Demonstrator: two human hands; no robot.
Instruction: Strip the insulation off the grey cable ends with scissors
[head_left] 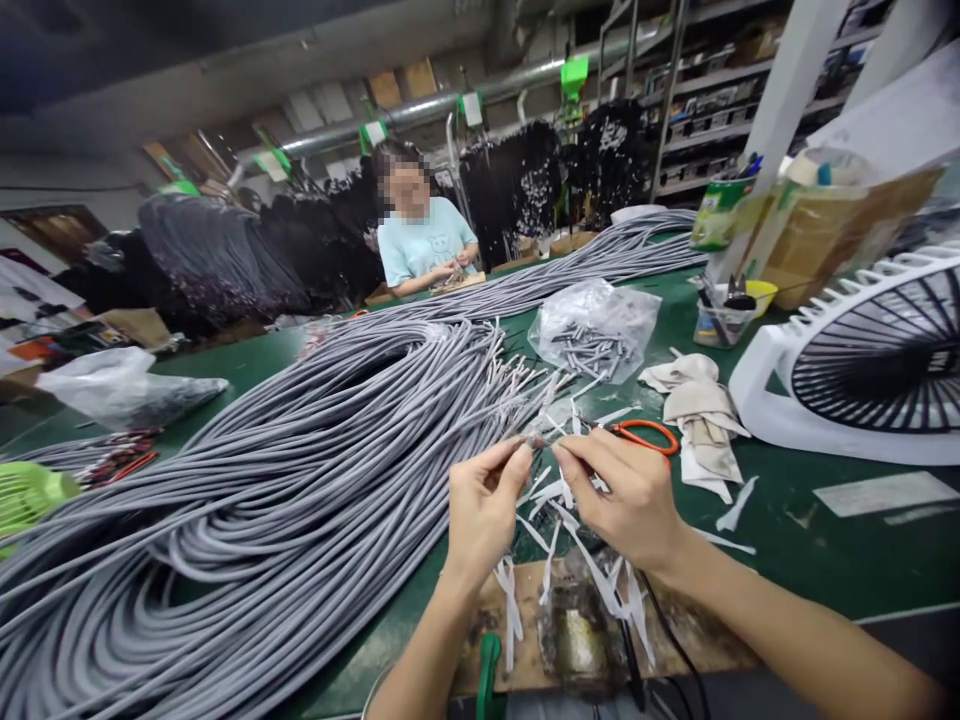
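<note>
My left hand (484, 505) is closed in a pinch, fingertips together around something small and partly clear that I cannot make out. Just to its right, my right hand (630, 490) also pinches with thumb and finger; what it grips is too small to tell. The two sets of fingertips are close but apart. Beyond them lie the stripped ends of a large bundle of grey cables (300, 450). White strips (559, 490) are scattered below and between the hands. Orange-handled scissors (649, 433) rest behind my right hand, their blades partly hidden.
A clear bag of short grey pieces (596, 335) lies ahead. On the right are a cloth (697, 410) and a white fan (862, 360). A metal block (581, 640) sits on a wooden board (697, 635) in front. A co-worker (424, 240) sits across the green table (802, 540).
</note>
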